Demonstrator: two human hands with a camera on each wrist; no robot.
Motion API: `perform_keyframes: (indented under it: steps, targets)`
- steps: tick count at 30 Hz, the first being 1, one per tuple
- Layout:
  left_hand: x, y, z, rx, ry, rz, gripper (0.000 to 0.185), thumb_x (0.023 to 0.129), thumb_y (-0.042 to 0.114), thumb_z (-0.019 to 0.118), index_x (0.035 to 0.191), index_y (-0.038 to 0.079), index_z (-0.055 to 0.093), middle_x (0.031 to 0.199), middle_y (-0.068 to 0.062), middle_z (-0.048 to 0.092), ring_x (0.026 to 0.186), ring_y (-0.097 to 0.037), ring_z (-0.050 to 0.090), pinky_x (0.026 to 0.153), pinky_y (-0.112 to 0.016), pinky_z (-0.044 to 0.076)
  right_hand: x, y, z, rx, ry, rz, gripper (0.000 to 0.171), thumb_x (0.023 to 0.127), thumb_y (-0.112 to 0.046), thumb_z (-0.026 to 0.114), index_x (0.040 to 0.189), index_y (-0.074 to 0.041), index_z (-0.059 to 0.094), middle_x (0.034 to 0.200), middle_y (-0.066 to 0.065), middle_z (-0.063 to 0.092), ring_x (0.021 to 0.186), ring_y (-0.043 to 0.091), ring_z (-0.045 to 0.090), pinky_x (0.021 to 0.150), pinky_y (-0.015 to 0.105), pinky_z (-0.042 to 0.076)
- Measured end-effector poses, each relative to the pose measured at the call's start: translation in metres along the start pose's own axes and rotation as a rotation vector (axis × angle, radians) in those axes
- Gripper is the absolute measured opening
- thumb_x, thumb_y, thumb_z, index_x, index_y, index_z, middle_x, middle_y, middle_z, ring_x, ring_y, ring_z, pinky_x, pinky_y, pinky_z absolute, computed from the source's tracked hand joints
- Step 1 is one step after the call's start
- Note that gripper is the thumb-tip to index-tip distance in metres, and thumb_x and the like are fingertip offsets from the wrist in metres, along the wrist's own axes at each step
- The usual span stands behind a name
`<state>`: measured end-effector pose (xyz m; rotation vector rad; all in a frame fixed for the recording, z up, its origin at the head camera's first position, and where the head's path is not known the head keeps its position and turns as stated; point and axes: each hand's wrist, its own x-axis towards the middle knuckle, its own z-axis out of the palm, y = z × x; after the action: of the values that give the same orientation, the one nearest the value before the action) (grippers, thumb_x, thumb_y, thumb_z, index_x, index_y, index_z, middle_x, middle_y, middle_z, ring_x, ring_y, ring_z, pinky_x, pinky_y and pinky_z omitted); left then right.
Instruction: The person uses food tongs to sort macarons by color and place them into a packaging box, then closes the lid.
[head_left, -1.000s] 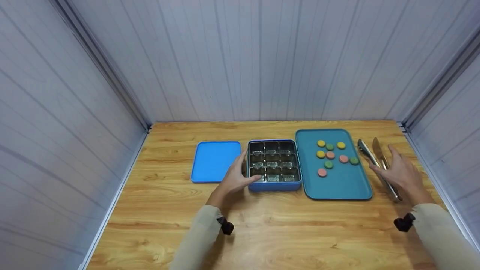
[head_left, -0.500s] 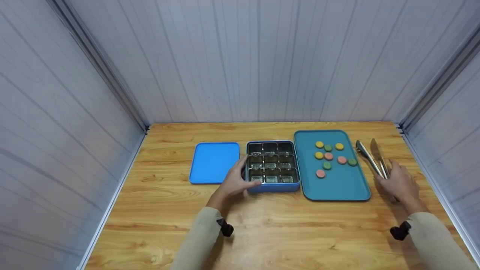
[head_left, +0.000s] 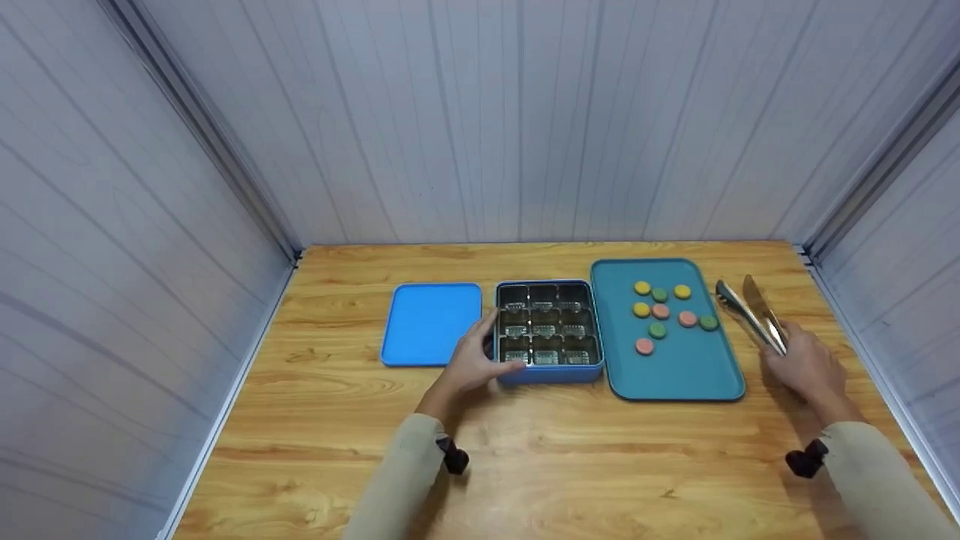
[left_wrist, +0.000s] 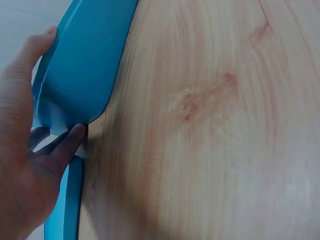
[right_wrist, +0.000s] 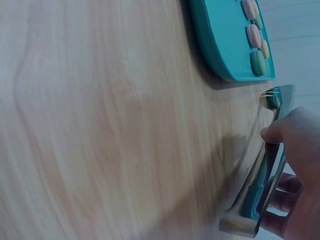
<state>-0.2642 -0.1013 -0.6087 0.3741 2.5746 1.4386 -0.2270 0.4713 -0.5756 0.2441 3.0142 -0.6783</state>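
My left hand [head_left: 472,360] holds the near left corner of an open blue box [head_left: 555,373], with the thumb at its front rim and the fingers along its left side. A dark plastic insert with several square compartments fills the box. On the right, my right hand [head_left: 806,364] grips metal serving tongs [head_left: 756,301] near their bent end, which it hides in the head view. In the right wrist view the thumb lies on one side of the tongs [right_wrist: 240,222] and the fingers on the other. Their two ends stand apart, pointing away from me.
Right of the box lies a teal tray [head_left: 675,379] with several yellow, green and pink macarons [head_left: 658,331]. A flat blue lid [head_left: 431,322] lies left of the box. Pale panels [head_left: 480,120] enclose the wooden table [head_left: 540,465] at the back and sides.
My right hand has come down from open fingers over the tongs and closed around their near end. The left hand keeps its place at the box corner.
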Motion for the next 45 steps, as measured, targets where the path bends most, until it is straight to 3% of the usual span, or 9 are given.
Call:
perform_keyframes:
  steps: [7,14,18,22,28,30,35,40,45]
  targets:
    - [-0.001,0.002,0.000,-0.008,0.020,0.020,0.123,0.087,0.046,0.098,0.181,0.013,0.026,0.186,-0.027,0.027,0.171,-0.054,0.029,0.137,-0.071,0.032,0.002,0.002,-0.013,-0.031,-0.056,-0.014,0.073,0.117,-0.045,0.052,0.168,0.004,0.036,0.133,0.044,0.061,0.100,0.054,0.064,0.066,0.052,0.051]
    - [0.005,-0.008,0.005,0.032,0.034,0.059,0.124,0.087,0.060,0.094,0.181,0.013,0.027,0.183,-0.027,0.032,0.167,-0.056,0.035,0.133,-0.073,0.037,0.003,0.004,-0.020,-0.102,-0.056,-0.052,0.073,0.119,-0.048,0.046,0.171,0.002,0.034,0.143,0.049,0.057,0.108,0.063,0.064,0.084,0.072,0.050]
    - [0.006,-0.010,0.005,0.030,0.029,0.041,0.125,0.086,0.059,0.095,0.181,0.015,0.027,0.184,-0.025,0.032,0.169,-0.054,0.035,0.133,-0.071,0.038,0.004,0.004,-0.023,-0.120,-0.037,-0.067,0.072,0.120,-0.049,0.043,0.171,0.001,0.035,0.136,0.049,0.061,0.081,0.046,0.063,0.063,0.053,0.049]
    - [0.003,-0.002,0.002,0.035,0.020,0.034,0.123,0.087,0.051,0.096,0.181,0.013,0.026,0.185,-0.025,0.030,0.170,-0.054,0.031,0.135,-0.074,0.033,0.004,0.002,-0.024,-0.109,-0.031,-0.062,0.073,0.120,-0.049,0.044,0.171,0.001,0.037,0.131,0.048,0.063,0.073,0.036,0.058,0.055,0.040,0.040]
    - [0.005,-0.015,0.007,0.060,0.050,0.069,0.130,0.082,0.071,0.093,0.181,0.017,0.027,0.184,-0.025,0.033,0.167,-0.056,0.035,0.131,-0.078,0.036,0.005,-0.004,-0.024,-0.079,0.007,-0.059,0.069,0.118,-0.046,0.050,0.167,0.003,0.044,0.082,0.024,0.062,0.056,0.024,0.046,0.049,0.038,0.036]
    - [0.004,-0.014,0.006,0.044,0.049,0.065,0.129,0.083,0.069,0.093,0.181,0.016,0.028,0.183,-0.026,0.033,0.168,-0.057,0.034,0.131,-0.079,0.034,0.007,-0.007,-0.026,-0.068,0.022,-0.060,0.069,0.118,-0.046,0.051,0.165,0.004,0.046,0.076,0.017,0.057,0.053,0.022,0.043,0.048,0.038,0.036]
    - [0.000,-0.007,0.004,0.021,0.043,0.052,0.123,0.086,0.061,0.093,0.180,0.015,0.028,0.183,-0.028,0.032,0.168,-0.058,0.032,0.132,-0.080,0.031,0.013,-0.017,-0.036,-0.063,0.069,-0.077,0.069,0.116,-0.047,0.053,0.160,0.007,0.051,0.084,0.022,0.064,0.059,0.025,0.049,0.049,0.039,0.036]
    - [-0.002,-0.004,0.003,0.022,0.054,0.046,0.123,0.085,0.055,0.095,0.180,0.012,0.029,0.183,-0.028,0.034,0.168,-0.057,0.034,0.133,-0.079,0.032,0.019,-0.029,-0.042,-0.052,0.075,-0.094,0.065,0.113,-0.041,0.056,0.157,0.007,0.052,0.074,0.013,0.057,0.057,0.023,0.048,0.048,0.038,0.037]
    - [0.000,-0.010,0.006,0.053,0.077,0.044,0.125,0.083,0.066,0.094,0.180,0.017,0.031,0.182,-0.024,0.038,0.167,-0.054,0.038,0.131,-0.077,0.037,0.023,-0.042,-0.044,-0.064,0.114,-0.127,0.061,0.110,-0.036,0.057,0.152,0.009,0.057,0.073,0.014,0.058,0.056,0.023,0.047,0.047,0.038,0.036]
